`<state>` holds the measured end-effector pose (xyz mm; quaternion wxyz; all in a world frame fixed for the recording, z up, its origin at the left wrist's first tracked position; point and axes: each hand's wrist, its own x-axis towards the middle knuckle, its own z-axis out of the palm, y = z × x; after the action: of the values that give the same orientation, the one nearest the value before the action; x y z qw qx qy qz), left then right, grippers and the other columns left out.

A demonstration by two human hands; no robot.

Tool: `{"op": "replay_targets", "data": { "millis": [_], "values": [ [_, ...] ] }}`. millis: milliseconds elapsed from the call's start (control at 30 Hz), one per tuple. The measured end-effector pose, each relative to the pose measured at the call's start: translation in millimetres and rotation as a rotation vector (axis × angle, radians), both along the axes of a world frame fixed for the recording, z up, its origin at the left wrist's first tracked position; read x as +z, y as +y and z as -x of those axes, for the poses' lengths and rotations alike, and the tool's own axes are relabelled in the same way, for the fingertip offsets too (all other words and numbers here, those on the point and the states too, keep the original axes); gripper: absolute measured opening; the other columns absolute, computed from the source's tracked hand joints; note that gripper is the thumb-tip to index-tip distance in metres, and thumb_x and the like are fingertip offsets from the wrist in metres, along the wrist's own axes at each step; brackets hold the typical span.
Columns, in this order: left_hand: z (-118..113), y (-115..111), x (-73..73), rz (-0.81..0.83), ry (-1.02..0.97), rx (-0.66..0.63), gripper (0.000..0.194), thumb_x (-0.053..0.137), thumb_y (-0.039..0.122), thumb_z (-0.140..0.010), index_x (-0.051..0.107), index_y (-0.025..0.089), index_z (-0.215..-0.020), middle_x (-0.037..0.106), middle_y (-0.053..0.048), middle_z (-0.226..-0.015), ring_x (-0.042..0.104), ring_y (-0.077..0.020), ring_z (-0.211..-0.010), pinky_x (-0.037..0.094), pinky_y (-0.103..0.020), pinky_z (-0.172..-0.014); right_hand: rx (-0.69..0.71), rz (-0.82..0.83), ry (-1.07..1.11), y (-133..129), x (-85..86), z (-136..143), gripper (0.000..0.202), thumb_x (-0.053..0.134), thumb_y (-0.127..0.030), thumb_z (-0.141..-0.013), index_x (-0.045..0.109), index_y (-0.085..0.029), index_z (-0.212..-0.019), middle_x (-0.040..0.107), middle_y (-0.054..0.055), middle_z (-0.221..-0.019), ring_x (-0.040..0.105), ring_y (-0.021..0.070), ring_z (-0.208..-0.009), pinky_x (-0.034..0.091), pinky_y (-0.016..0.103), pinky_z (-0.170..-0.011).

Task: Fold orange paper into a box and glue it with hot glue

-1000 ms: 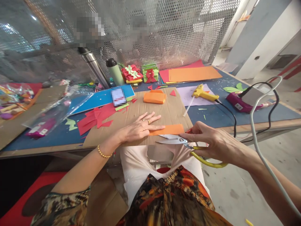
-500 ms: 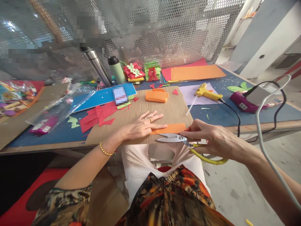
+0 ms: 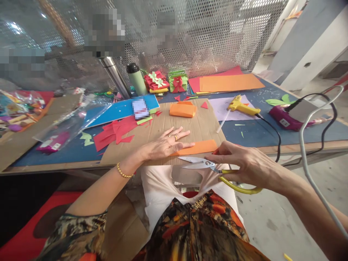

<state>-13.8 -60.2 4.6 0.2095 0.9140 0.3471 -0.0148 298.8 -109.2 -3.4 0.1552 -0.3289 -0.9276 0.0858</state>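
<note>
My left hand (image 3: pixel 169 143) lies flat with its fingers spread, pressing the left end of an orange paper strip (image 3: pixel 203 146) onto a cardboard sheet (image 3: pixel 152 127). Yellow-handled scissors (image 3: pixel 199 165) are in my right hand (image 3: pixel 241 161), their blades parted and pointing left just below the strip, over the table's front edge. The fingertips of that hand are close to the strip's right end; whether they touch it I cannot tell. Beyond my left hand, a folded orange paper piece (image 3: pixel 182 110) rests on the cardboard.
Red paper scraps (image 3: pixel 115 132) and a phone (image 3: pixel 140 108) lie to the left. A yellow glue gun (image 3: pixel 243 107) with a black cord sits on pale paper at right. Behind stand a green bottle (image 3: pixel 136 81), small paper boxes (image 3: pixel 178 82) and orange sheets (image 3: pixel 231 82). A white cable (image 3: pixel 303 145) hangs at right.
The scissor blades are a little wider apart and slightly lower, away from the strip's edge. My left hand stays on the strip. The whole view has shifted slightly.
</note>
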Motion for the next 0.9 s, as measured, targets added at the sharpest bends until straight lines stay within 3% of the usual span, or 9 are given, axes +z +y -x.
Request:
{"op": "replay_targets", "data": {
  "millis": [100, 267, 600, 900],
  "values": [
    [0.4, -2.5, -0.9, -0.014, -0.028, 0.004, 0.080, -0.001, 0.070, -0.100, 0.048, 0.038, -0.153, 0.017, 0.004, -0.174, 0.003, -0.0261, -0.162, -0.002, -0.052, -0.130, 0.031, -0.016, -0.013, -0.6, -1.3, -0.3, 0.050, 0.072, -0.027, -0.087, 0.069, -0.031, -0.137, 0.067, 0.008, -0.103, 0.068, 0.0172, -0.074, 0.055, 0.028, -0.059],
    [-0.7, -4.7, -3.4, -0.048, -0.028, 0.017, 0.082, -0.003, 0.072, -0.097, 0.042, 0.038, -0.157, 0.017, 0.003, -0.174, 0.004, -0.0270, -0.162, -0.001, -0.053, -0.130, 0.050, 0.002, 0.037, -3.7, -2.6, 0.0, 0.048, 0.075, -0.026, -0.087, 0.071, -0.027, -0.134, 0.068, 0.009, -0.105, 0.068, 0.0160, -0.073, 0.054, 0.027, -0.058],
    [0.4, -2.0, -8.4, -0.064, -0.036, 0.011, 0.084, -0.005, 0.072, -0.097, 0.040, 0.037, -0.158, 0.019, 0.001, -0.174, 0.004, -0.0262, -0.162, -0.003, -0.053, -0.130, -0.043, -0.058, 0.051, -13.6, -1.2, -13.2, 0.043, 0.066, -0.040, -0.094, 0.071, -0.032, -0.135, 0.067, 0.009, -0.099, 0.063, 0.0153, -0.061, 0.049, 0.028, -0.049],
    [0.2, -2.2, -7.9, -0.063, -0.022, 0.007, 0.074, 0.002, 0.068, -0.101, 0.037, 0.039, -0.159, 0.017, 0.002, -0.174, 0.003, -0.0257, -0.162, -0.001, -0.053, -0.130, -0.047, -0.018, 0.026, -10.9, -0.3, -8.9, 0.042, 0.066, -0.036, -0.093, 0.072, -0.027, -0.134, 0.067, 0.011, -0.104, 0.064, 0.0153, -0.062, 0.052, 0.030, -0.053]
  ]
}}
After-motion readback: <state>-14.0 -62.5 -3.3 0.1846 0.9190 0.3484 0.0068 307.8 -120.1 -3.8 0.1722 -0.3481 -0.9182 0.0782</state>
